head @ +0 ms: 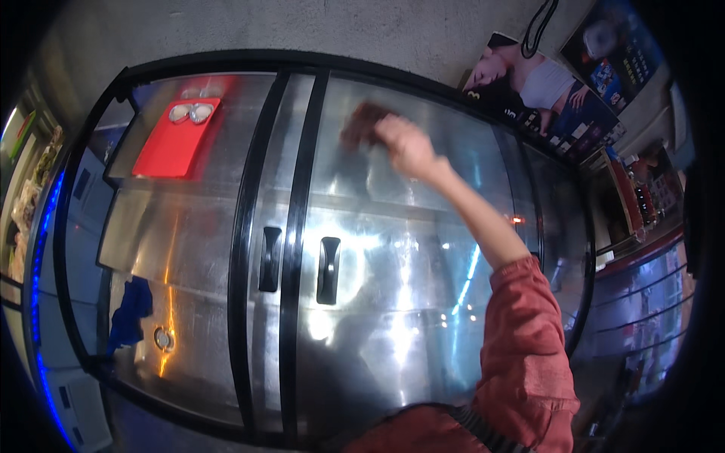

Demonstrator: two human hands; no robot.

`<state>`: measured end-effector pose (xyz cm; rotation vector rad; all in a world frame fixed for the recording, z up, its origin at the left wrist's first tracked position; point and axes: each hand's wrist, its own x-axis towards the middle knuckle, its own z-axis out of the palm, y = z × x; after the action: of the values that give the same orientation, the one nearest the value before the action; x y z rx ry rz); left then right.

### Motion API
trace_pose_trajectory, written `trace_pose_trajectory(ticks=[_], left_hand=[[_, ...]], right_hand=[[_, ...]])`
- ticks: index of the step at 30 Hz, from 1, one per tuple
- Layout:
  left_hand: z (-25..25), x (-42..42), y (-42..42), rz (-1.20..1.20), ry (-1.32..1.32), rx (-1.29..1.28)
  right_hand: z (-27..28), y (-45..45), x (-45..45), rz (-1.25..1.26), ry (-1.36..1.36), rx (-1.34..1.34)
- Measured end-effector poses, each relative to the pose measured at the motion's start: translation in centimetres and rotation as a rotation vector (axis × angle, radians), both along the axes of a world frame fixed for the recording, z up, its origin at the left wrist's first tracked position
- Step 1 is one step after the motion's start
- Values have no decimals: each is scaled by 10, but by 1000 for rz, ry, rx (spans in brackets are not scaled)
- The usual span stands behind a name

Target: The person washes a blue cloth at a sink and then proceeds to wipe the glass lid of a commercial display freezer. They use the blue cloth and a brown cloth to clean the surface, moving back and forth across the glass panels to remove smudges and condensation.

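My right hand (406,146) is closed around a brown cloth (363,122), blurred by movement, against the upper part of a glass sliding door (391,226) of a display cabinet with a stainless-steel interior. The arm, in a red sleeve, reaches up from the lower right. Below the hand, near the door's left edge, is a black recessed handle (328,270), with a second black handle (270,259) beside it on the other door. My left hand is out of view.
A red tray (173,141) with two small foil-edged round items (191,113) lies in the cabinet's upper left. Lower left are a blue cloth (131,311) and a round drain (164,338). Posters (546,90) and a black cable (535,34) hang on the wall at upper right.
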<state>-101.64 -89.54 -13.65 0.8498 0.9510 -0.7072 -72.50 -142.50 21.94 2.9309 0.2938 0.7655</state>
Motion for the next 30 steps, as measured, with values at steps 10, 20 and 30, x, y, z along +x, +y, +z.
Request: trace_pose_trajectory(ticks=[10, 20, 30], left_hand=[[27, -115, 34, 9, -39, -24], [67, -133, 16, 29, -331, -27], [105, -246, 84, 135, -324, 328]], right_hand=[[-38, 45, -161, -173, -3, 150], [-95, 300, -286, 888, 785, -199], [-30, 205, -27, -292, 184, 149]])
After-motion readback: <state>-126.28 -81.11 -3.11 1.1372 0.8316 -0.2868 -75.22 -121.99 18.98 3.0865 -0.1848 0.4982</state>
